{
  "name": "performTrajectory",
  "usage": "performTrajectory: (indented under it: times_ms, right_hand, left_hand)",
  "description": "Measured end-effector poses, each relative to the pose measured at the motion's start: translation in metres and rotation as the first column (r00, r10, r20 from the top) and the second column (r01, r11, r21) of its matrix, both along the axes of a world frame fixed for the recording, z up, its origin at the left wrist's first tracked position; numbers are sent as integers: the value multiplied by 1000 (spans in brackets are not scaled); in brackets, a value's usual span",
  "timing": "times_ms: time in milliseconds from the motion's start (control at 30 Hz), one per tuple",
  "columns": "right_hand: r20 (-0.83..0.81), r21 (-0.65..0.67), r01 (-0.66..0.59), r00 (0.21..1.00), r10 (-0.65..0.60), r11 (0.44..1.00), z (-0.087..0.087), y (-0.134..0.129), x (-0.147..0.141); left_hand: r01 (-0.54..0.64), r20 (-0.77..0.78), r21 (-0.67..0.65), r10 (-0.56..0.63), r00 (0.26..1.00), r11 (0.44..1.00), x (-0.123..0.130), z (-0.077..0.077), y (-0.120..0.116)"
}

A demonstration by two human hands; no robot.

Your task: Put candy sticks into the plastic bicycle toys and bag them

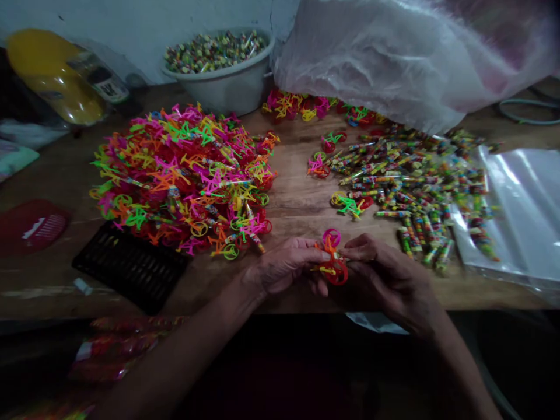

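Observation:
My left hand (291, 262) pinches a small plastic toy bicycle (330, 248) with an orange frame and pink and red wheels, just above the table's front edge. Against its right side press the closed fingertips of my right hand (389, 274). A small pale piece shows at those fingertips, mostly hidden, so its kind is unclear. Beyond my hands lies a green toy bicycle (350, 204) with yellow and red wheels. A heap of small candy-filled tubes (406, 169) spreads to the right. On the left rises a big pile of colourful toy bicycles (184, 181), several with tubes in them.
A grey basin (223, 87) full of tubes stands against the wall. Beside it a large translucent plastic bag (371, 52) covers more toy bicycles. Clear plastic bags (525, 204) lie at right. A black slotted tray (131, 268) and a yellow bottle (52, 76) are at left.

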State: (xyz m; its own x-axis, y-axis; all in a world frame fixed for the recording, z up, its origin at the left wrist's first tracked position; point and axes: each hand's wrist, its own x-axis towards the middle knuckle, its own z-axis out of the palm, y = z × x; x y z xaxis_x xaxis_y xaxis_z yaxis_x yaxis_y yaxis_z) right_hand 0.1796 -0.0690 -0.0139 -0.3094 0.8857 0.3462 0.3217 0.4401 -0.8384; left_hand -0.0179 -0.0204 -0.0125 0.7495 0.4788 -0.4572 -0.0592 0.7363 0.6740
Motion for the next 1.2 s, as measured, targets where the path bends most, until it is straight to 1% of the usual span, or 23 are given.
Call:
performTrajectory:
  times_ms: [100,167,300,367,400,433,467,500,533,567,600,633,667,700,733,767,800,867,933,967,1033,1100,1200]
  right_hand:
    - [164,-55,-81,982,89,995,14,3,5]
    - [197,-79,-74,976,88,994,17,3,5]
    - [151,2,26,988,-26,1000,10,2,-3]
    - [124,-4,138,983,-136,990,4,4,-5]
    - [117,-26,212,971,-207,977,1,7,-5]
    - [126,-44,291,951,-283,956,-2,10,-3]
    - [154,-38,370,920,-360,928,-5,14,-2]
    - [195,-1,442,880,-433,897,-7,18,1]
    - [239,61,501,833,-500,864,-8,21,3]
    - [283,125,539,786,-551,833,-10,25,5]
    - [315,178,565,743,-590,806,-11,28,7]
    - [336,214,583,710,-619,784,-12,30,7]
    - [353,229,591,690,-632,773,-13,32,8]
    - [367,233,596,678,-637,768,-14,33,7]
    - [378,232,599,670,-638,766,-15,33,7]
    - [386,228,604,664,-640,764,-15,33,7]
    - [389,227,610,657,-645,759,-16,32,8]
    - [407,239,629,626,-665,739,-14,31,11]
    - [449,295,631,571,-687,717,-10,32,17]
    - [476,338,606,550,-687,720,-7,35,20]
    - [533,415,511,534,-656,753,-2,46,27]
    - [585,445,401,547,-599,801,1,61,32]
    - [667,402,287,559,-493,870,-1,86,36]
  left_hand:
    - [-14,-26,-1,14,1000,1000,3,0,-2]
    - [-19,-40,4,19,999,1000,7,0,-4]
    - [-45,-112,69,53,992,997,13,4,-2]
    - [-75,-212,202,118,970,976,5,16,8]
    - [-101,-278,318,194,941,943,-4,25,15]
    - [-118,-353,456,300,886,882,-16,37,24]
    - [-136,-395,628,465,792,766,-31,50,33]
    - [-89,-415,779,616,670,621,-48,63,43]
    - [30,-427,878,754,499,478,-65,76,51]
    - [208,-394,917,861,322,342,-81,87,59]
    - [386,-317,894,929,190,226,-94,96,65]
    - [508,-211,851,972,98,134,-101,101,68]
    - [598,-125,799,990,66,61,-103,103,69]
    - [649,-63,761,995,76,-1,-98,100,68]
    - [669,-41,741,991,124,-53,-87,94,66]
    - [676,-47,731,980,195,-99,-70,85,62]
    - [666,-95,734,950,298,-135,-49,75,57]
    - [668,-284,723,807,518,-174,-2,53,49]
    - [662,-390,726,681,619,-186,40,34,47]
    - [650,-420,738,632,651,-179,55,26,48]
    - [623,-456,770,561,691,-141,74,14,55]
    - [598,-469,794,519,714,-105,79,5,63]
    - [557,-462,828,483,744,-66,70,-4,72]
